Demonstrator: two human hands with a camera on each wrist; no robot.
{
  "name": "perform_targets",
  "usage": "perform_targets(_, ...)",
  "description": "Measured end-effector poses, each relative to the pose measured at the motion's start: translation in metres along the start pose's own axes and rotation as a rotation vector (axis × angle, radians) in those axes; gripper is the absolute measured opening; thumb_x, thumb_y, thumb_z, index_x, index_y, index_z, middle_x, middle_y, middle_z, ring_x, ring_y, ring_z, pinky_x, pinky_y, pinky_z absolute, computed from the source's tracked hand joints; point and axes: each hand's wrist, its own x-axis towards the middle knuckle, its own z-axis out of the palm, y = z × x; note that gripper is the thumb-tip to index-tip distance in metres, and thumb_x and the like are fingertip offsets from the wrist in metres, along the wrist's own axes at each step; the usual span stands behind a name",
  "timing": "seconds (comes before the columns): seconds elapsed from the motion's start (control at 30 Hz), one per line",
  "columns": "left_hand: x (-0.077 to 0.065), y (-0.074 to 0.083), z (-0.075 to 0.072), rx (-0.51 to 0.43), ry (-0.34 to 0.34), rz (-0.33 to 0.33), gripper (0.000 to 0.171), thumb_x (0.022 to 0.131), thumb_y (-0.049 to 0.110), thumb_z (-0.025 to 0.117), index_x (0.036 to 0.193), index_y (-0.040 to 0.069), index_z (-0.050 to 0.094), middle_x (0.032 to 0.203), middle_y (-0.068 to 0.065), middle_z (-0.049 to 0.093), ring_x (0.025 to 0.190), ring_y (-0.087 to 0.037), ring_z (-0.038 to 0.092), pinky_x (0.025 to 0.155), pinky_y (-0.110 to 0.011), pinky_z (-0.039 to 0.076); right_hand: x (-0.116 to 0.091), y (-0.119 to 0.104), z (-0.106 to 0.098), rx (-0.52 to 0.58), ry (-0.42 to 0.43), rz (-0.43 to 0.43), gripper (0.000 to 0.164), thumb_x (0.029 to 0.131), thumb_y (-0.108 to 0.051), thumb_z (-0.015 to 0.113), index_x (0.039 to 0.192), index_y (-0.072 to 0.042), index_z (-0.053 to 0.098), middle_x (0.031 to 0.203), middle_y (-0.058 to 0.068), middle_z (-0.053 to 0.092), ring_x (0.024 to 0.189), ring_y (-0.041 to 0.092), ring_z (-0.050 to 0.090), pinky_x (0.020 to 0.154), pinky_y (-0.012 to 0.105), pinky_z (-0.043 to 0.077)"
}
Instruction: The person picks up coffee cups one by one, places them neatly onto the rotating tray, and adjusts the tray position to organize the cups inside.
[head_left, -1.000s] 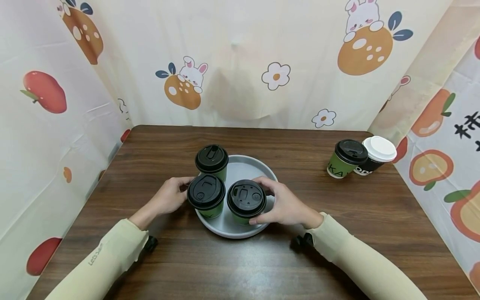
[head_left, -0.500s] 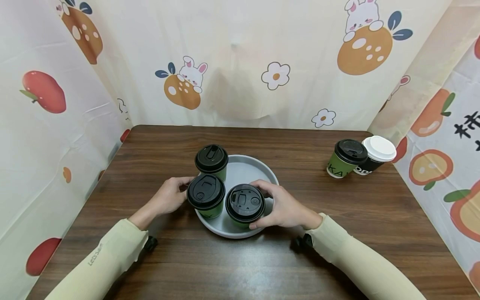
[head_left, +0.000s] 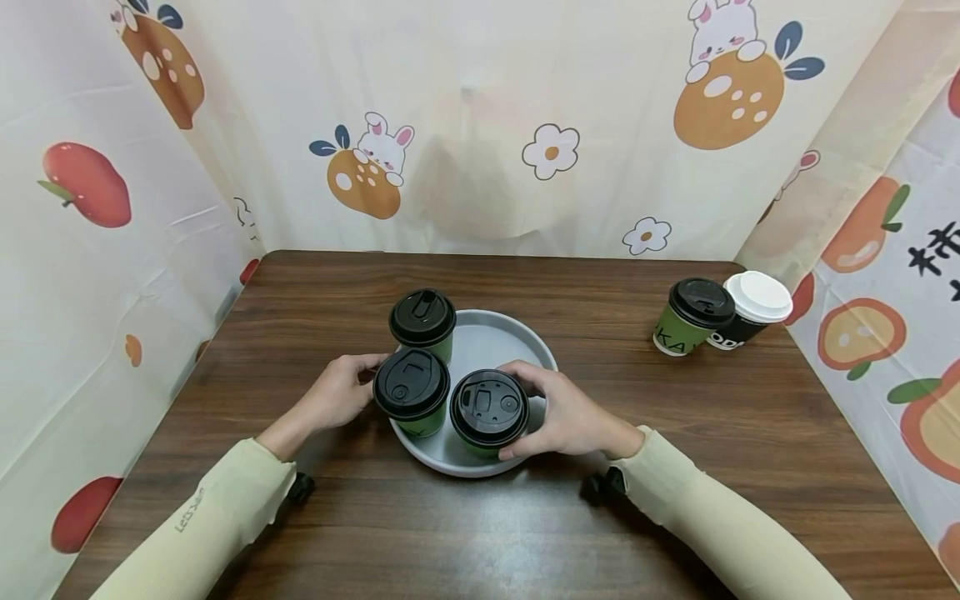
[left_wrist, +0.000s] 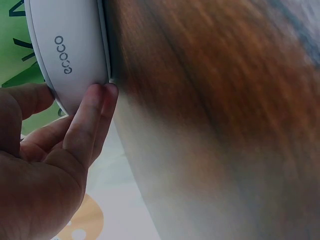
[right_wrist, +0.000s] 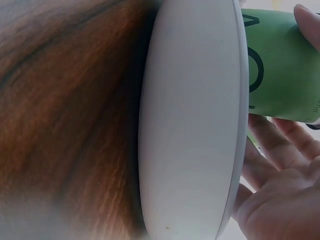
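A round grey tray [head_left: 498,332] carries three green paper coffee cups with black lids. My left hand [head_left: 341,392] pinches the tray's left edge, and in the left wrist view its thumb lies at the inner rim with fingertips against the outer wall [left_wrist: 70,45]. My right hand [head_left: 570,414] grips the front right coffee cup [head_left: 490,408], thumb at the near side and fingers round the far side. The right wrist view shows this cup's green side [right_wrist: 282,65] above the rim. Left of it stand the front left cup [head_left: 412,385] and the rear cup [head_left: 423,319].
On the table's [head_left: 600,317] back right, a green cup with a black lid [head_left: 693,317] stands against a black cup with a white lid [head_left: 756,304]. A printed cloth [head_left: 480,100] hangs behind the table and along both sides.
My right hand has shifted the front right cup slightly toward me and to the left on the tray; it barely moves in the last half second. The left hand stays on the rim.
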Motion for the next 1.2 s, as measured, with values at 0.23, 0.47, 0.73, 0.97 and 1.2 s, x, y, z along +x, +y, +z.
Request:
perform_targets(0.23,0.000,0.000,0.001,-0.009,-0.001,-0.008,0.037,0.102,0.013,0.064,0.138,0.004,0.064,0.125,-0.009,0.071,0.111,-0.026,0.067,0.096,-0.049,0.052,-0.002,0.000,-0.008,0.009,-0.021,0.020,0.090,0.067,-0.033,0.099,0.143,-0.024,0.053,0.130,-0.010,0.065,0.120,0.015,0.061,0.110,0.044,0.043)
perform_targets(0.47,0.000,0.000,0.001,0.000,0.005,-0.005,0.037,0.102,0.013,0.064,0.138,0.004,0.064,0.124,-0.009,0.072,0.109,-0.025,0.068,0.095,-0.048,0.053,-0.003,-0.001,-0.019,-0.004,0.016,0.026,0.086,0.067,-0.006,0.096,0.143,-0.013,0.056,0.133,-0.005,0.064,0.119,0.017,0.062,0.102,0.048,0.049)
perform_targets(0.73,0.000,0.000,0.001,-0.004,0.005,-0.006,0.038,0.102,0.014,0.065,0.138,0.005,0.065,0.125,-0.009,0.071,0.109,-0.024,0.067,0.095,-0.047,0.053,-0.005,0.004,-0.032,-0.018,0.060,0.066,0.073,0.071,0.000,0.092,0.136,-0.012,0.060,0.128,0.010,0.067,0.113,0.029,0.065,0.098,0.052,0.051)
perform_targets(0.97,0.001,0.001,0.000,-0.002,0.004,-0.006,0.037,0.101,0.014,0.065,0.138,0.005,0.065,0.124,-0.008,0.072,0.109,-0.024,0.068,0.094,-0.047,0.053,-0.005,0.011,-0.044,-0.051,0.128,0.099,0.058,0.078,-0.006,0.090,0.129,-0.014,0.065,0.124,0.014,0.068,0.109,0.032,0.065,0.093,0.052,0.052)
perform_targets(1.2,0.001,0.002,0.000,-0.010,-0.006,-0.015,0.037,0.102,0.013,0.064,0.138,0.005,0.065,0.126,-0.009,0.071,0.113,-0.026,0.066,0.097,-0.049,0.052,-0.001,0.017,-0.050,-0.141,0.232,0.114,0.048,0.082,-0.011,0.087,0.126,-0.012,0.066,0.120,0.014,0.069,0.107,0.035,0.065,0.091,0.051,0.053)
